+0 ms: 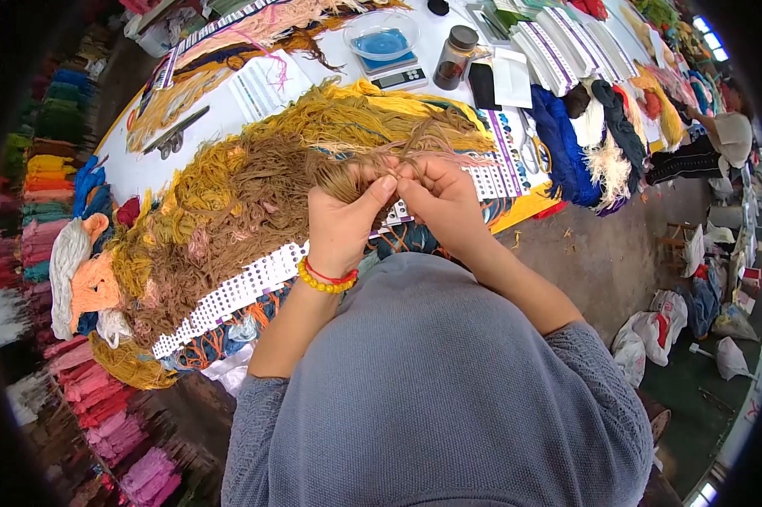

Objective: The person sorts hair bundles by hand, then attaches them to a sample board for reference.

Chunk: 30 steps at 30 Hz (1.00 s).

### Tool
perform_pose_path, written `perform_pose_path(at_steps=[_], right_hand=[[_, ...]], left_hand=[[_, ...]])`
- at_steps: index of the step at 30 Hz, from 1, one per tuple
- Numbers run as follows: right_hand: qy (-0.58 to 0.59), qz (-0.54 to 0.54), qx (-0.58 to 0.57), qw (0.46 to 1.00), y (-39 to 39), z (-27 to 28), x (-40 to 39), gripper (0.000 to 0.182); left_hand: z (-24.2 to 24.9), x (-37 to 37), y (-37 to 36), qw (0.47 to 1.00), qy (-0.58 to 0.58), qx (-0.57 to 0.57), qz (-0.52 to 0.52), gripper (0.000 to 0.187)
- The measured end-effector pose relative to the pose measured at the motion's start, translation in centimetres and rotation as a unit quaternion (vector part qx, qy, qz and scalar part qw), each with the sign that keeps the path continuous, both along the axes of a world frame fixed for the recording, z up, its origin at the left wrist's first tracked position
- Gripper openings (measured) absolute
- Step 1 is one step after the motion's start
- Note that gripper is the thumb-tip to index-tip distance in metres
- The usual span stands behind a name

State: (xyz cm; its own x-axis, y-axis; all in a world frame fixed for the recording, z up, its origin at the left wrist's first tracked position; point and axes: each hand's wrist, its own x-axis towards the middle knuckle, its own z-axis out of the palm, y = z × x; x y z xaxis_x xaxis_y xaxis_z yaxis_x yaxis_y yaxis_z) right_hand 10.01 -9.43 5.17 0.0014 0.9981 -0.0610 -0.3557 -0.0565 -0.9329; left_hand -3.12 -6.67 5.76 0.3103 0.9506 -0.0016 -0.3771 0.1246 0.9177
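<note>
My left hand (pixel 347 221) is closed on a bundle of tan-brown yarn (pixel 337 179), its thumb pointing up to the right. Close beside it, my right hand (pixel 445 199) pinches strands of the same yarn, and the fingertips of both hands nearly meet. Under and behind them lies a big heap of loose yarn, brown (pixel 263 190) toward the left and mustard yellow (pixel 330 118) toward the back. A white card strip with rows of dark dots (pixel 237 291) runs along the table's near edge, partly covered by the yarn.
At the back stand a digital scale (pixel 400 79) with a clear bowl (pixel 381 35) and a dark jar (pixel 456 57). Scissors (pixel 533 145) lie at right, beside blue yarn hanks (pixel 557 135). Coloured yarn stacks (pixel 47 173) line the left. Another person (pixel 730 139) is far right.
</note>
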Motion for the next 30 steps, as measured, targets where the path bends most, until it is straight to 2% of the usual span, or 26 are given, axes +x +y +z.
perform_pose_path(at_steps=[3, 5, 12, 13, 14, 15, 16, 17, 18, 19, 21, 22, 23, 25, 27, 30], right_hand=[[0.013, 0.005, -0.025, 1.0, -0.1, 0.2, 0.2, 0.003], [0.021, 0.004, -0.029, 0.999, -0.1, 0.1, 0.3, 0.003], [0.019, -0.022, -0.04, 0.999, -0.2, 0.4, 0.3, 0.006], [0.02, -0.023, -0.04, 0.999, -0.1, 0.2, 0.6, 0.006], [0.097, 0.024, -0.074, 0.992, 0.0, -0.1, 1.1, 0.009], [0.173, 0.07, -0.108, 0.976, 0.0, -0.3, 1.5, 0.013], [0.327, 0.13, -0.099, 0.931, 0.0, -0.2, 2.0, 0.016], [0.471, 0.187, -0.087, 0.858, 0.0, 0.3, 2.2, 0.02], [0.478, 0.162, -0.092, 0.858, -0.1, 1.0, 2.0, 0.024], [0.478, 0.162, -0.092, 0.858, 0.0, 0.8, 1.9, 0.024], [0.27, 0.1, -0.063, 0.956, 0.3, 0.2, 2.0, 0.023], [0.192, 0.082, -0.043, 0.977, 0.4, -0.1, 1.9, 0.017], [0.192, 0.082, -0.044, 0.977, 0.5, -0.1, 1.5, 0.017], [0.027, 0.008, -0.056, 0.998, 0.4, 0.2, 0.5, 0.016], [0.065, 0.016, -0.053, 0.996, 0.3, 0.7, 0.3, 0.013], [0.023, 0.011, -0.041, 0.999, 0.5, 0.2, 0.2, 0.011]], left_hand=[[-0.1, -0.1, 0.0, 1.0, -0.014, -0.025, -0.002, 0.004], [-0.1, -0.1, 0.0, 0.994, -0.07, -0.083, -0.008, 0.004], [0.0, -0.2, 0.2, 0.989, -0.082, -0.123, 0.005, 0.007], [-0.2, -0.5, 0.5, 0.981, -0.126, -0.147, -0.022, 0.008], [-0.3, -0.6, 0.6, 0.969, -0.169, -0.172, -0.049, 0.009], [-0.4, -0.5, 0.5, 0.973, -0.157, -0.167, -0.04, 0.014], [-0.4, -0.6, 0.5, 0.972, -0.157, -0.168, -0.04, 0.014], [-0.5, -0.7, 0.6, 0.966, -0.178, -0.177, -0.063, 0.016], [-0.6, -0.7, 0.7, 0.958, -0.199, -0.186, -0.086, 0.018], [-0.7, -0.7, 0.8, 0.959, -0.198, -0.184, -0.092, 0.023], [-0.3, -0.5, 0.7, 0.958, -0.192, -0.197, -0.078, 0.026], [0.0, -0.3, 0.6, 0.958, -0.185, -0.212, -0.062, 0.03], [0.3, -0.2, 0.5, 0.958, -0.185, -0.212, -0.062, 0.03], [0.7, -0.1, 0.4, 0.965, -0.166, -0.189, -0.072, 0.038], [0.9, 0.0, 0.3, 0.97, -0.142, -0.182, -0.069, 0.04], [0.3, -0.1, 0.5, 0.977, -0.105, -0.171, -0.068, 0.041]])
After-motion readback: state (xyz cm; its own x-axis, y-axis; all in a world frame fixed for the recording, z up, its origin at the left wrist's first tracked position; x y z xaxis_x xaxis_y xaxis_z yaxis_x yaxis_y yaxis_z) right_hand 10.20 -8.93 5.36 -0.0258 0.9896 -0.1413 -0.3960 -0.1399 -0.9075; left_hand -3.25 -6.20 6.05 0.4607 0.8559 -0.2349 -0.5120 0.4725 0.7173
